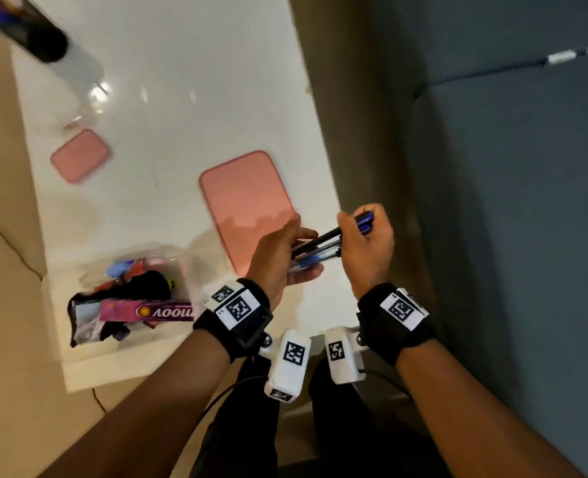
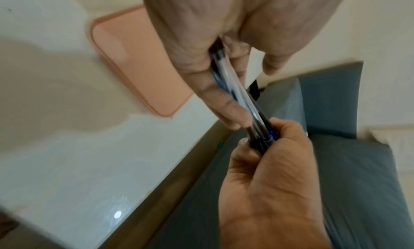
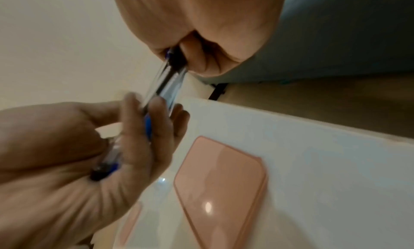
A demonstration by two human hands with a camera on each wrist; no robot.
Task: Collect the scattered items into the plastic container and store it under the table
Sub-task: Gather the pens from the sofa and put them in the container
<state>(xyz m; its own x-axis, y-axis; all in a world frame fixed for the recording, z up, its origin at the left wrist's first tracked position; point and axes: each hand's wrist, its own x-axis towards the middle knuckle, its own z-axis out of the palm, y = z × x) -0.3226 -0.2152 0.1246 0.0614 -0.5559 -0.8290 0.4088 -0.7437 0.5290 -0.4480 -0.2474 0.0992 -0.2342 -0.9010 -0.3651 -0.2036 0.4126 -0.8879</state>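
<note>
Both hands are gripping one bundle of pens just above the counter edge: the left hand is wrapping its fingers round one end, the right hand is closing round the capped end. The pens are looking light, stiff and slick, likely to fan apart, so a mid-bundle squeeze is seeming safest. The container is sitting at near left, already holding oddments; a pink lid is lying between.

A bundle of pens (blue and black caps) lies level above the surface's right edge. The clear plastic container, holding assorted items, sits at the near-left corner.
</note>
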